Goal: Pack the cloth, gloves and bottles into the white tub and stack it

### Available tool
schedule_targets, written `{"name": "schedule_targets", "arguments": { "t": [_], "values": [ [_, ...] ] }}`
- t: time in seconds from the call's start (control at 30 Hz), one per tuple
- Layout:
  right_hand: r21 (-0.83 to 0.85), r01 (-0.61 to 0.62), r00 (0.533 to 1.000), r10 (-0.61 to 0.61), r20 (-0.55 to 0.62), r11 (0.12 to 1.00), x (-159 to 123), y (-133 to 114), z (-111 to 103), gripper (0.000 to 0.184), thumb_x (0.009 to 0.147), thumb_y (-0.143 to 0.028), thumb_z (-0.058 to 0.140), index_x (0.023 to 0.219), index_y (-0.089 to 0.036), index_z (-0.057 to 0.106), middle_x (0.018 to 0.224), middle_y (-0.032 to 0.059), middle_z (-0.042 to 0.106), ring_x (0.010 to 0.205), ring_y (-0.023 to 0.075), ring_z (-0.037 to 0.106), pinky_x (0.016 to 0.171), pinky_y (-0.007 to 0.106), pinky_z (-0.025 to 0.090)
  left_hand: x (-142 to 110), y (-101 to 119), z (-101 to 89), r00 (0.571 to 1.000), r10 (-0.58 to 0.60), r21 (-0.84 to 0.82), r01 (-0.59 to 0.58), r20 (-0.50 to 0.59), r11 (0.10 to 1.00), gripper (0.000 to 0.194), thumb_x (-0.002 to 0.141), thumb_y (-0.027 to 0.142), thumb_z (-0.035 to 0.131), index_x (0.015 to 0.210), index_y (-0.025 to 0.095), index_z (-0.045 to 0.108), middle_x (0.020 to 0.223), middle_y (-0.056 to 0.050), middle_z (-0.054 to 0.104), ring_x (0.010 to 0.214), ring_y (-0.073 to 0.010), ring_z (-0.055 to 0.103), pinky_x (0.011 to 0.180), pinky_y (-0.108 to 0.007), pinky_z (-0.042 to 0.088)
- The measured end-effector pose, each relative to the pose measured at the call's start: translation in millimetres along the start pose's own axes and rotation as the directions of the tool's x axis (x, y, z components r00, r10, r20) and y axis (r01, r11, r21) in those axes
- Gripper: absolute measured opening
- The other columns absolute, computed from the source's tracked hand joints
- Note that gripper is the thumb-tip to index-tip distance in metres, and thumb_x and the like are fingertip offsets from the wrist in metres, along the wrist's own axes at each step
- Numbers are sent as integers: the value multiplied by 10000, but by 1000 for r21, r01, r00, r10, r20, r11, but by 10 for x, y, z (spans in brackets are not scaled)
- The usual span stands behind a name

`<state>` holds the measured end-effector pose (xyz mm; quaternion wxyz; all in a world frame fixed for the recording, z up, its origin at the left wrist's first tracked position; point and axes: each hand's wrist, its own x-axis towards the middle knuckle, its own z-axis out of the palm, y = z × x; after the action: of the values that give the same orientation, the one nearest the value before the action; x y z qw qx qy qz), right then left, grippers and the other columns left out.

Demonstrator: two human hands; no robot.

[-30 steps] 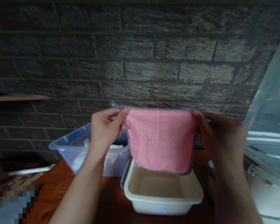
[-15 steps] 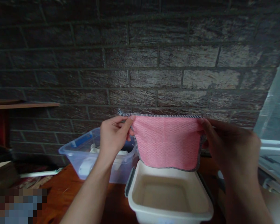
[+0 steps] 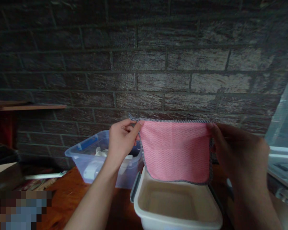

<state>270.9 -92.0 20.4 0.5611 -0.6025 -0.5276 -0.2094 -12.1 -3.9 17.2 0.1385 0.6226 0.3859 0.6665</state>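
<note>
A pink cloth (image 3: pixel 176 150) with a grey stitched border hangs in the air, stretched flat between both hands. My left hand (image 3: pixel 121 140) pinches its top left corner. My right hand (image 3: pixel 237 151) pinches the top right corner. The cloth's lower edge hangs just above the back rim of a white plastic tub (image 3: pixel 177 207), whose inside looks bare. The tub stands on a reddish wooden table (image 3: pixel 64 198).
A clear plastic bin (image 3: pixel 96 159) with white items inside stands left of the tub. A dark brick wall (image 3: pixel 144 64) rises close behind. A wooden shelf (image 3: pixel 28 107) juts out at left. White plastic lids or containers (image 3: pixel 282 163) lie at right.
The cloth and both hands have shifted a little to the right and down in view as the camera moved; the grip on both corners is unchanged.
</note>
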Motion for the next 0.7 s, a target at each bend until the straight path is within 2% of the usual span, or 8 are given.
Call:
{"name": "schedule_targets", "arguments": {
  "t": [0.13, 0.23, 0.37, 0.47, 0.53, 0.63, 0.67, 0.7],
  "values": [
    [6, 3, 1000, -3, -17, 1000, 13, 15, 47, 351, 938, -545, 625, 950, -250, 814, 633, 36, 748, 619, 277, 727, 551, 330, 409, 4, -37, -1, 1000, -11, -9, 11, 23, 1000, 259, 847, 423, 751, 779, 175, 725, 424, 39, 569, 325, -104, 476, 347, -198, 321],
    [43, 30, 999, -29, -31, 999, 22, 7, 66, 314, 937, -490, 625, 929, -225, 792, 764, 67, 773, 620, 245, 702, 570, 330, 421, 6, -62, -7, 999, -18, -13, 19, 48, 1000, 266, 863, 430, 732, 797, 173, 744, 426, 43, 552, 338, -105, 462, 361, -207, 307],
    [45, 58, 996, -55, -63, 997, 18, 4, 80, 306, 925, -483, 638, 930, -221, 797, 878, 70, 727, 626, 205, 658, 595, 327, 429, 14, -72, -10, 999, 44, 23, -44, 14, 999, 302, 877, 438, 721, 736, 172, 741, 458, 58, 466, 403, -81, 382, 406, -220, 239],
    [24, 75, 993, -73, -98, 997, 7, 3, 82, 309, 913, -478, 660, 957, -215, 815, 805, 55, 670, 632, 200, 630, 594, 318, 419, 19, -58, 5, 997, 78, 34, -77, -25, 996, 315, 877, 418, 724, 679, 173, 718, 509, 45, 465, 472, -85, 372, 448, -232, 242],
    [16, 69, 996, -68, -64, 998, 1, -2, 80, 317, 919, -482, 654, 949, -214, 821, 669, 31, 639, 574, 197, 609, 555, 304, 384, 12, -50, 3, 997, 69, -9, -70, -17, 998, 316, 870, 403, 732, 649, 181, 693, 508, 44, 442, 476, -88, 360, 455, -240, 236],
    [26, 29, 999, -29, 17, 999, 0, -11, 86, 314, 940, -491, 631, 962, -239, 817, 550, 13, 642, 536, 216, 637, 520, 291, 341, -28, -38, -72, 995, 57, -224, -36, 87, 974, 347, 823, 421, 767, 583, 202, 646, 471, 50, 384, 429, -89, 312, 438, -251, 224],
    [47, 14, 999, -16, 38, 999, 0, -14, 93, 303, 950, -486, 619, 972, -250, 808, 563, 13, 668, 553, 225, 659, 525, 290, 345, -48, -30, -118, 983, 81, -307, -26, 167, 951, 357, 795, 447, 782, 564, 210, 648, 460, 43, 395, 412, -95, 320, 433, -258, 252],
    [82, -2, 998, -4, 61, 997, 2, -18, 103, 292, 962, -476, 605, 975, -256, 794, 589, 13, 691, 571, 230, 674, 535, 290, 358, -70, -19, -170, 951, 127, -376, -12, 282, 926, 369, 769, 488, 786, 548, 219, 662, 451, 27, 424, 401, -108, 351, 434, -274, 299]
  ]
}}
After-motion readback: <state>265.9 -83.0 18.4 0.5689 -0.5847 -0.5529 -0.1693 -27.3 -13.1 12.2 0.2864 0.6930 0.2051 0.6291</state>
